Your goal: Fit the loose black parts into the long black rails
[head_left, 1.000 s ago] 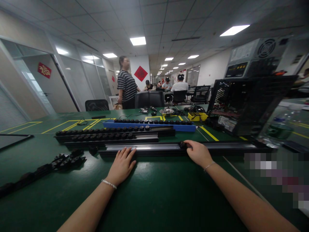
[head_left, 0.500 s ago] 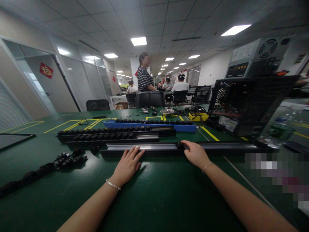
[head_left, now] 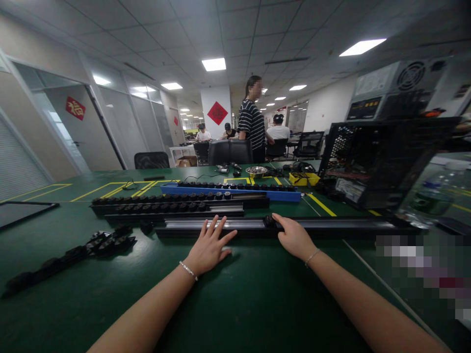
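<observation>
A long black rail (head_left: 342, 224) with a shiny metal strip lies across the table in front of me. My left hand (head_left: 209, 249) is open, fingers spread, its fingertips over the left half of the rail. On the rail's middle sits a small black knobbed part (head_left: 270, 221). My right hand (head_left: 296, 239) is closed at its right side, index finger against it; the other fingers are curled and partly hidden. Behind the rail, a shorter rail (head_left: 226, 209) and a longer black rail (head_left: 253, 202) carry rows of similar black parts.
A blue rail (head_left: 283, 195) with more black parts lies farther back. Loose black parts (head_left: 99, 245) lie left. Beyond are a metal bowl (head_left: 256, 171) and a yellow tray (head_left: 303, 179). An open computer case (head_left: 390, 162) and plastic bottle (head_left: 437, 191) stand right. A person in stripes (head_left: 252, 122) stands beyond the table.
My right hand and the small black part have moved left along the rail. My left hand has shifted right, its fingers spreading wider. The person in stripes has walked to the right.
</observation>
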Demonstrator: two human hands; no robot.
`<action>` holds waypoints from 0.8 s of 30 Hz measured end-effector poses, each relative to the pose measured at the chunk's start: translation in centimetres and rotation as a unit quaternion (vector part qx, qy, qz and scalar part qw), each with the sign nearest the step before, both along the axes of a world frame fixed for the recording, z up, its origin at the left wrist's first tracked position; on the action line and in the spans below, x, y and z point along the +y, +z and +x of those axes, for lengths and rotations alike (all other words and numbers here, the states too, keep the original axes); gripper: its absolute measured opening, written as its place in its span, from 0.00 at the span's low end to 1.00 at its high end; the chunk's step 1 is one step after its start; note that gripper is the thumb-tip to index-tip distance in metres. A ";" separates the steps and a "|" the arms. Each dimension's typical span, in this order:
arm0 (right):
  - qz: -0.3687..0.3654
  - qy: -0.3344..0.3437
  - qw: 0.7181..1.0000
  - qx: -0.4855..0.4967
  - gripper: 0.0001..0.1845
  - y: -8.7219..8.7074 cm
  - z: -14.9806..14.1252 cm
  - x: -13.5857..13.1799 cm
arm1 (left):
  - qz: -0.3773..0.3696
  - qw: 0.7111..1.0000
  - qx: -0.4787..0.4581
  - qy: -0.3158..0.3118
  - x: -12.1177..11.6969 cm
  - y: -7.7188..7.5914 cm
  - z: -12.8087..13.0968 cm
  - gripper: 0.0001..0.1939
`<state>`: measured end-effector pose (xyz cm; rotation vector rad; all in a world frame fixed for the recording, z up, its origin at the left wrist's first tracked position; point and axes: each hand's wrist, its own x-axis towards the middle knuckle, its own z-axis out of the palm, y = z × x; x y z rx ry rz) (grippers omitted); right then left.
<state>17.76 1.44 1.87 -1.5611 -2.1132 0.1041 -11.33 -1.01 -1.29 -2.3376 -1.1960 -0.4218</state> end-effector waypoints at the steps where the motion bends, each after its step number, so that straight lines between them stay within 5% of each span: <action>1: -0.004 0.004 1.000 0.001 0.34 0.0 0.0 0.0 | -0.006 1.000 -0.003 -0.001 0.2 0.0 0.4 0.29; 16: 0.013 0.130 0.991 0.016 0.47 -2.5 -0.1 1.1 | -0.101 0.992 -0.076 0.005 1.4 0.4 9.3 0.32; 24: -0.019 0.112 0.993 -0.042 0.45 -1.9 -0.6 0.7 | -0.116 0.985 -0.112 0.063 1.9 0.3 12.5 0.33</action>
